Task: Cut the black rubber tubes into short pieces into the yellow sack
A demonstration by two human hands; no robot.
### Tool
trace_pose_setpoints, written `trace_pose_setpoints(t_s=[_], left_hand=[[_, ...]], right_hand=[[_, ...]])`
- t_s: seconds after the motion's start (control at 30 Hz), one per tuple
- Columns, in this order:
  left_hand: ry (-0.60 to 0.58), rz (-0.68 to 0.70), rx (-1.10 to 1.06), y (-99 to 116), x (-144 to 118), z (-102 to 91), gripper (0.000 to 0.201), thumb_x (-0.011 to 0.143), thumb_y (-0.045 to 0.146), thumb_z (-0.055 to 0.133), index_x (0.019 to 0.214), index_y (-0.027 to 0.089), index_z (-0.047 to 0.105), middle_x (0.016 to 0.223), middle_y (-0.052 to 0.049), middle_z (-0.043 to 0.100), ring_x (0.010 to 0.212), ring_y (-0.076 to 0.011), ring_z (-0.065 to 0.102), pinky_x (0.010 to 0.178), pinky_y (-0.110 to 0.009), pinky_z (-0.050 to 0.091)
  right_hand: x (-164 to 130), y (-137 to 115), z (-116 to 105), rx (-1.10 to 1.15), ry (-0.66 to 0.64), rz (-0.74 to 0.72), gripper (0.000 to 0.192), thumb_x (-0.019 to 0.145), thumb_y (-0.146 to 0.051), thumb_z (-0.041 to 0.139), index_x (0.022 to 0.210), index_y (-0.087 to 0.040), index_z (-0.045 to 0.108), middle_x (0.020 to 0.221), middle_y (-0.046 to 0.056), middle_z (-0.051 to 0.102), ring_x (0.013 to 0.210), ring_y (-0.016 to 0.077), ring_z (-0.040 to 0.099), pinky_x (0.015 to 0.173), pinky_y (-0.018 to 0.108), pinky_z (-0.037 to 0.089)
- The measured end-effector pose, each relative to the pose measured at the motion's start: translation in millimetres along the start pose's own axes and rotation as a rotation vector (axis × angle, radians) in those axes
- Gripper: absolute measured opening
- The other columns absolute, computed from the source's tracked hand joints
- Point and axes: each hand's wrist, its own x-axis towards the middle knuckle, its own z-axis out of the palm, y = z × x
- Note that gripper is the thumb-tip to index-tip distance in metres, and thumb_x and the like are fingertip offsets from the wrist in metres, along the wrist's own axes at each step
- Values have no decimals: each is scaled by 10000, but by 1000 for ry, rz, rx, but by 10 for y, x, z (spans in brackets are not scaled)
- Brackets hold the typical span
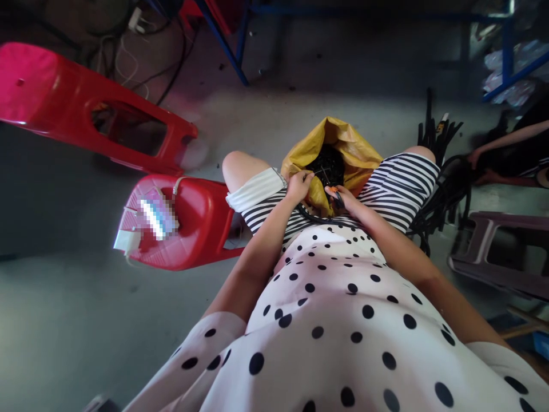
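A yellow sack [300, 151] stands open between my knees, with a tangle of thin black pieces [329, 166] inside. My left hand [299, 186] is closed at the near left of its mouth, fingertips pinched together; what they hold is too small to make out. Close by on the right, my right hand [344, 198] is closed around a small orange-and-black hand tool [334, 189], its exact kind partly hidden by the fingers. A black strip [315, 218] curves across my lap below both hands.
A phone-like device [158, 214], blurred out, and a white adapter [127, 239] lie on a red stool [195, 223]. Another red stool [124, 123] lies beyond. Right of me are black strips [446, 189], another person's arm [510, 139] and a grey stool [476, 240].
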Motion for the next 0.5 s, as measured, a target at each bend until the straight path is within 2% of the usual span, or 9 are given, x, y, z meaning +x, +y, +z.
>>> trace_pose_setpoints(t_s=[0.23,0.5], left_hand=[[-13,4,82,-20,-27,45,215,1059,228,615,1099,134,804,1175,-127,840,1167,-265,762,1152,-366,515],[-17,38,62,-109,-13,78,252,1048,210,605,1200,138,793,1247,-144,825,1205,-274,751,1144,-383,526]], right_hand=[[59,66,17,7,32,-3,692,740,-819,862,922,-232,546,669,-30,593,550,127,564,522,248,463],[19,0,14,-16,28,-4,648,803,-799,829,919,-213,578,717,-6,617,576,128,581,524,247,486]])
